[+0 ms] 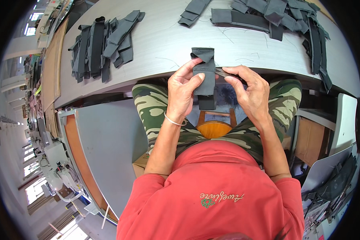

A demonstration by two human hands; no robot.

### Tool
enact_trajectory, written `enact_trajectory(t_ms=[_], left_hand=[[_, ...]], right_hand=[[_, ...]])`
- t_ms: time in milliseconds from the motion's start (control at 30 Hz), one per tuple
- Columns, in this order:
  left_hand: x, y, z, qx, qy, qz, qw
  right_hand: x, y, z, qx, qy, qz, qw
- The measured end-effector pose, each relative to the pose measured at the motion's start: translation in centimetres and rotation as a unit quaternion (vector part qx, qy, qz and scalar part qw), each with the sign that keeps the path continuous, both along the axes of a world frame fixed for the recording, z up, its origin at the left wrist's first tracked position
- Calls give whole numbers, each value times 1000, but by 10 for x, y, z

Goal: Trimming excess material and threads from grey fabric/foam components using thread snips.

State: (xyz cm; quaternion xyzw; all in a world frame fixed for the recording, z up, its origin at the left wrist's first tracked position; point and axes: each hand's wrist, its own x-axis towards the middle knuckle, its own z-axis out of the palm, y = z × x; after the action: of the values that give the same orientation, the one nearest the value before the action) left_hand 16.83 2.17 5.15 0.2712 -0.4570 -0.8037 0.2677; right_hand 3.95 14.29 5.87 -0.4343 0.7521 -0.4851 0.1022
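Pale grey desk (164, 44) curving across the top of the view, workshop stretching away on the left, and loose threads scattered over the surface. Dark fabric pieces sit in two heaps: one stack (102, 42) at the left, a bigger tangle (276, 18) at the far right.

Front and centre, a dark fabric strap piece (205, 76) is held upright at the near edge of the desk, above the lap. The left hand (184, 90) has its grip closed on it, thumb across the front and fingers wrapped behind the middle. The right hand (250, 90) pinches something thin at the right edge of the piece with thumb and forefinger; whether that is a thread or a slim tool, I cannot tell.

Judging by how it folds over at the top and hangs limp below the fingers, this piece is light, soft and floppy, not slippery, not fragile. The middle fold looks like the sensible place to hold it, since the loose ends would droop.

Below the hands, a wooden stool seat (214, 128) shows between camouflage trousers (150, 108).
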Motion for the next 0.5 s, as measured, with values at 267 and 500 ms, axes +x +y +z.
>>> enact_trajectory(t_ms=[267,500], left_hand=[[1,0,-3,5,-24,-7,1000],[3,-2,-8,3,-17,-11,1000]], right_hand=[[-3,-3,-7,-10,62,8,998],[-2,-7,-5,-49,-112,-3,992]])
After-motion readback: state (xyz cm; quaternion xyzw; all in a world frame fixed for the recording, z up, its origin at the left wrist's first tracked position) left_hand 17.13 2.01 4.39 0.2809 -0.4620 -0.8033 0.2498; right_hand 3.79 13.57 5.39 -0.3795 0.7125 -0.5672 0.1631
